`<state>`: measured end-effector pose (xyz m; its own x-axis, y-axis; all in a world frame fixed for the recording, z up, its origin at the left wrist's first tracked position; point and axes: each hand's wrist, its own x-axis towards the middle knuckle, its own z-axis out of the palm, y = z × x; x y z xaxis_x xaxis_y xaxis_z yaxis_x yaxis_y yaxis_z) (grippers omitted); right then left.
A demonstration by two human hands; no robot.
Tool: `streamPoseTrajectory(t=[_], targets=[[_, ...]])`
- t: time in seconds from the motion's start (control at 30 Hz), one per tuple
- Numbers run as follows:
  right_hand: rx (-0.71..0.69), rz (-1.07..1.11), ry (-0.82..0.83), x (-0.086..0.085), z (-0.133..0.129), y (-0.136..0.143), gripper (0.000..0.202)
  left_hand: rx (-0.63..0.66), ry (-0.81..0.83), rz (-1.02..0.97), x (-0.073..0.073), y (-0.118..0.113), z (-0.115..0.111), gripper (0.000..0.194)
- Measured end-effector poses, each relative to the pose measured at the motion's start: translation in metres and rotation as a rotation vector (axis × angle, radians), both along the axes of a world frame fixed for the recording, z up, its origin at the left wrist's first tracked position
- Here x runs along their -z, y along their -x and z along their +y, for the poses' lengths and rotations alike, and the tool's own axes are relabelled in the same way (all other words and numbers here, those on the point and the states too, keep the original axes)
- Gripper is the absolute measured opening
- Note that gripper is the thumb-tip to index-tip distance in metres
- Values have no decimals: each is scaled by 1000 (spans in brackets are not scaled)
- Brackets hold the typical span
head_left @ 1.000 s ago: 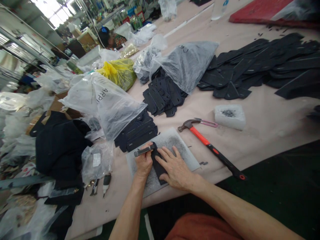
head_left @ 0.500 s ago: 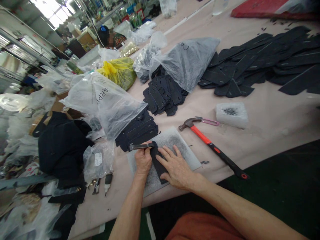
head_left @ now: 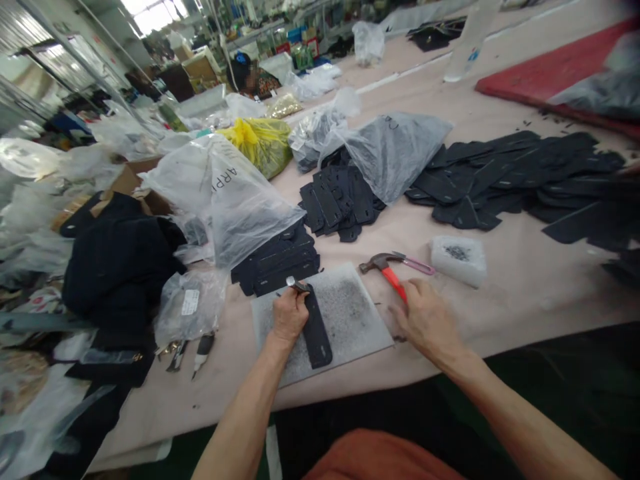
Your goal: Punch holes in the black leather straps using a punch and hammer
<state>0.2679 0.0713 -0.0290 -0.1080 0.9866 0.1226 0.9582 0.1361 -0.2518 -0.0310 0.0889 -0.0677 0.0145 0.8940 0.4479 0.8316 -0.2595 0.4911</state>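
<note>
My left hand point(head_left: 291, 315) is closed around a metal punch point(head_left: 297, 285), whose bright round end points up. It holds the punch at the far end of a black fabric strip point(head_left: 319, 340) with a small slot at its near end. The strip lies on a speckled pale board point(head_left: 350, 307). To the right of the board, my right hand point(head_left: 429, 323) is wrapped round the handle of a claw hammer point(head_left: 391, 272). The hammer's head still rests on the table, and the rear of its handle is hidden by the hand.
Stacked black pieces point(head_left: 280, 263) lie beyond the board, partly under a plastic bag point(head_left: 235, 207). A larger black heap point(head_left: 500, 173) spreads at the right. A pink-handled cutter point(head_left: 417, 264) and a white block point(head_left: 457, 261) sit past the hammer. Small tools point(head_left: 203, 353) lie at left.
My right hand has left the black strip and moved right onto the hammer handle. The punch in my left hand has swung from lying flat to standing up. The camera view has shifted.
</note>
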Motion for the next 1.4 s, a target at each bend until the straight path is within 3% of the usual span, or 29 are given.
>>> streamPoseTrajectory(t=[0.07,0.13,0.23,0.33,0.4,0.47,0.57,0.67,0.77,0.93,1.03,1.2,1.3,1.4], targets=[[49,-108,145,7,1,-18,19,-24,41,1,1,0,-1,17],[110,-36,284,11,2,-26,10,-43,94,1,2,-1,-1,14],[234,471,570,4,6,-22,13,-55,125,-9,0,-2,-2,13],[324,1014,797,-21,10,-5,21,-53,100,-35,-1,-2,-3,13],[272,1096,711,-48,12,9,22,-50,85,-45,-1,-2,-3,13],[130,996,451,-80,14,22,25,-50,85,-41,-1,-2,-3,14],[-135,692,-12,-126,17,39,32,-46,91,-34,-1,-2,-3,16],[-433,335,-275,-149,18,51,30,-43,84,-30,-1,-2,-3,15],[-567,78,-287,-148,19,58,31,-43,81,-25,0,-2,-2,15],[-554,114,-406,-142,15,57,24,-36,85,-26,1,-2,-2,14],[-597,6,-348,-145,13,56,27,-39,84,-23,1,-2,-2,14],[-581,98,-413,-147,11,57,26,-31,78,-5,3,-1,-1,12],[-618,48,-303,-143,11,55,28,-39,63,-4,3,-1,-1,10],[-442,232,-164,-130,15,47,29,-35,60,-28,2,0,-2,12]])
